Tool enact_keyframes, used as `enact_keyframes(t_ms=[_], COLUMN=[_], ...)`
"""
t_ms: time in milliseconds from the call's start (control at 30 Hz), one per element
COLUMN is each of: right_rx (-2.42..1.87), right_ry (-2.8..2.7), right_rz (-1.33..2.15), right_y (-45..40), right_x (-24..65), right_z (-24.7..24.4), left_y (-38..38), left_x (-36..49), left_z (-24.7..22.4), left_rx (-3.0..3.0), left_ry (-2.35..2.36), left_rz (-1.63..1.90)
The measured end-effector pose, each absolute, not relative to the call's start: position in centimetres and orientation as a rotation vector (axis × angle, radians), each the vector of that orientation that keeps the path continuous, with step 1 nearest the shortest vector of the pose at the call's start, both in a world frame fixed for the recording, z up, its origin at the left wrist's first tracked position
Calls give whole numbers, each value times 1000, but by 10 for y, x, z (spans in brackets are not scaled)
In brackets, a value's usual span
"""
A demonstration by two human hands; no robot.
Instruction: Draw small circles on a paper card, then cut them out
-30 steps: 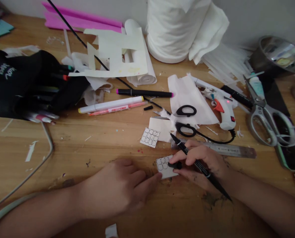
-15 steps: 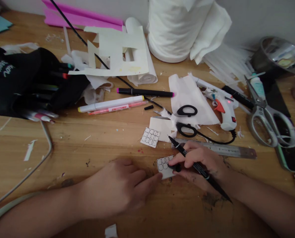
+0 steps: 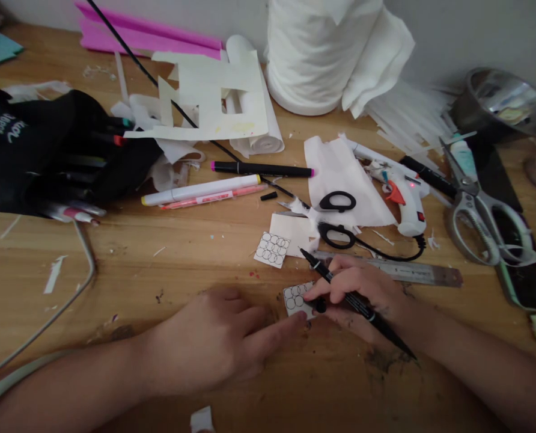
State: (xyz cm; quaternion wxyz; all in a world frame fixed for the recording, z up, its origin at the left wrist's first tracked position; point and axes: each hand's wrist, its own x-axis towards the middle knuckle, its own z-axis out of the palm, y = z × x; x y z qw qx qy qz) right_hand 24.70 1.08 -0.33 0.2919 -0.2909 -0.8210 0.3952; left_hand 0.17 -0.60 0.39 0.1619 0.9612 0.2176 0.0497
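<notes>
My right hand [image 3: 362, 294] is closed around a slim black marker pen [image 3: 359, 305], its fine tip pointing up and left, clear of the paper. Between the same hand's thumb and fingers is a short black round piece [image 3: 318, 305], held against a small white paper square [image 3: 295, 307]. Rows of black circles show on the upper part of that square. My left hand [image 3: 232, 337] lies on the table, index finger stretched out and its tip on the square's lower edge; the other fingers are curled. Just above is another square [image 3: 271, 249], covered with overlapping circles.
Behind the hands lie black-handled scissors [image 3: 338, 236], a steel ruler [image 3: 412, 272], a glue gun [image 3: 410, 207] and several markers. At right are large grey scissors [image 3: 470, 222] and a phone [image 3: 523, 282]; at left, a black pen pouch [image 3: 47, 150].
My left index fingertip has slid a little to the right, further onto the paper square. My right hand keeps the marker and the black piece nearly where they were.
</notes>
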Motion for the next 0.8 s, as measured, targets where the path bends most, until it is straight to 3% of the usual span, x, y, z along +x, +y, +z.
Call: enact_keyframes(t_ms=[533,800], right_rx=[-786,-932], right_ry=[-2222,-1746], right_rz=[977,1410], right_y=[11,10], right_x=[244,249], right_z=[-4,3], left_y=[-5,-5], left_x=[11,10], left_z=[5,4], left_rx=[2705,2706], left_ry=[681,680], left_rz=[79,114])
